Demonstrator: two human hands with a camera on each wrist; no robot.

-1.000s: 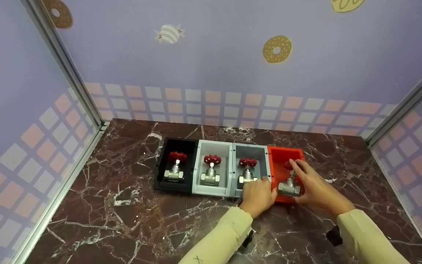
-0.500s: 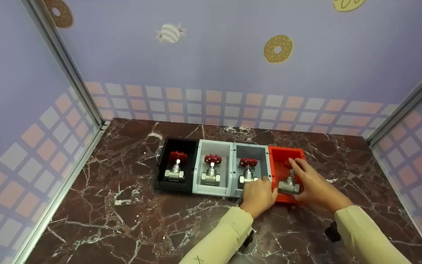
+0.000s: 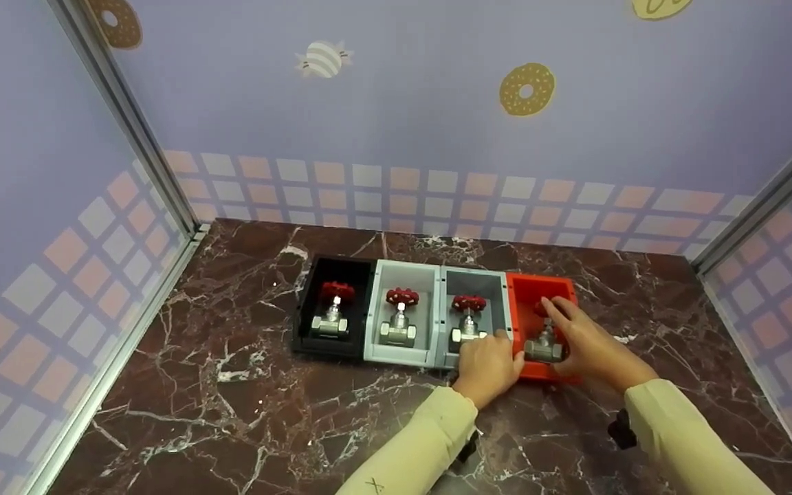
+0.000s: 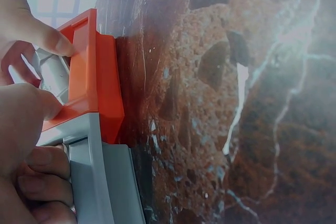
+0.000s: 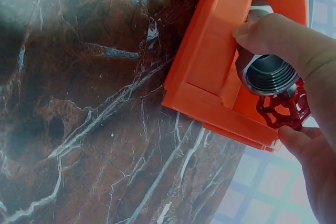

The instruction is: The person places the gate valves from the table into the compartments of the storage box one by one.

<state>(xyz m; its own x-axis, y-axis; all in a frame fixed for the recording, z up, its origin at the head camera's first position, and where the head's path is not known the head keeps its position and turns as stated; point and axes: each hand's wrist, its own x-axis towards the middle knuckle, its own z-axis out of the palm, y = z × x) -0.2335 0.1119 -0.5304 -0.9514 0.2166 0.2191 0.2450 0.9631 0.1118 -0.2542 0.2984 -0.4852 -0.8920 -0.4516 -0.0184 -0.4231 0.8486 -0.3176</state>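
Four bins join in a row. In the red bin (image 3: 539,283) on the right sits a metal valve (image 3: 544,348) with a red handwheel (image 5: 302,113). My right hand (image 3: 595,352) spans this valve: the thumb lies along its body, the thumb tip at the bin's front wall, and other fingers reach the handwheel. My left hand (image 3: 485,369) grips the adjoining walls of the red bin and the light grey-blue bin (image 3: 476,276), thumb on the red side and fingers curled inside the grey-blue one. Another valve (image 3: 466,327) stands in that bin, partly hidden by the hand.
Further left are a white bin (image 3: 408,273) and a black bin (image 3: 344,267), each with a red-wheeled valve inside. They stand on a brown marbled tabletop (image 3: 217,412). Patterned purple walls (image 3: 403,103) with metal corner posts enclose the back and sides.
The head view has tilted slightly, so the whole scene sits a little differently in it. Both hands keep their places at the bins.
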